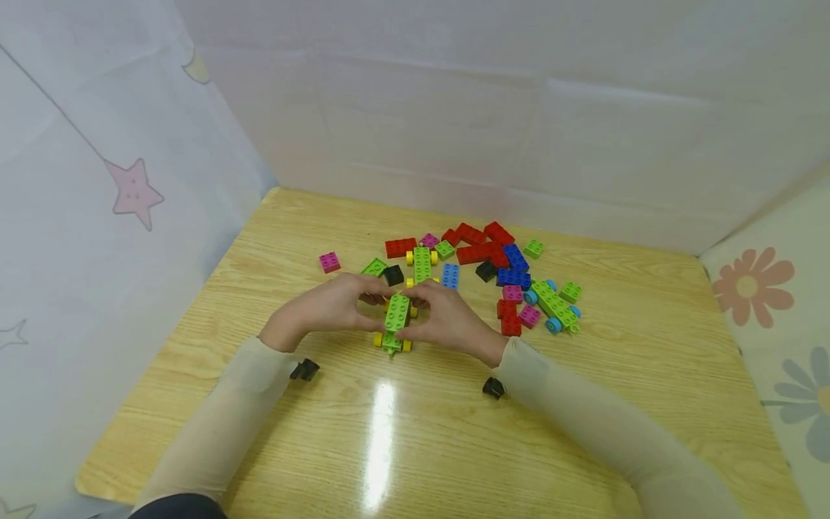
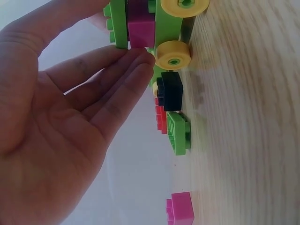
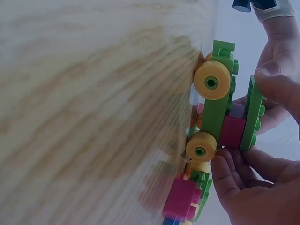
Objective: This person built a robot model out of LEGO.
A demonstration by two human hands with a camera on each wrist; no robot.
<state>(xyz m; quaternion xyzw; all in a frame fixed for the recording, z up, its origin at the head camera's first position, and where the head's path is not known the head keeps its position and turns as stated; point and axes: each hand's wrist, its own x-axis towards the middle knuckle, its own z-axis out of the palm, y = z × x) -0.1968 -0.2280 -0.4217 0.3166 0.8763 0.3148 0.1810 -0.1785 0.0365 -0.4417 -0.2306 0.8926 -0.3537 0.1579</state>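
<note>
A long green building brick (image 1: 398, 313) lies over a green toy car base (image 3: 214, 112) with yellow wheels. Between the two sits a magenta brick (image 3: 232, 132), with a paler purple block (image 3: 236, 110) beside it. In the right wrist view, the green brick leans slightly, one end standing off the base. My left hand (image 1: 331, 306) pinches this brick from the left, thumb nearer me. From the right, my right hand (image 1: 454, 321) grips it too, its fingertips near the magenta brick. The base stands on its wheels on the table.
Behind the hands is another yellow-wheeled base (image 1: 422, 264). Red bricks (image 1: 476, 252), blue bricks (image 1: 514, 279) and a blue-wheeled green base (image 1: 554, 305) lie to the right. A pink brick (image 1: 329, 262) is at left, a black brick (image 1: 393, 274) nearer the middle. Wood-patterned table (image 1: 311, 447) underneath.
</note>
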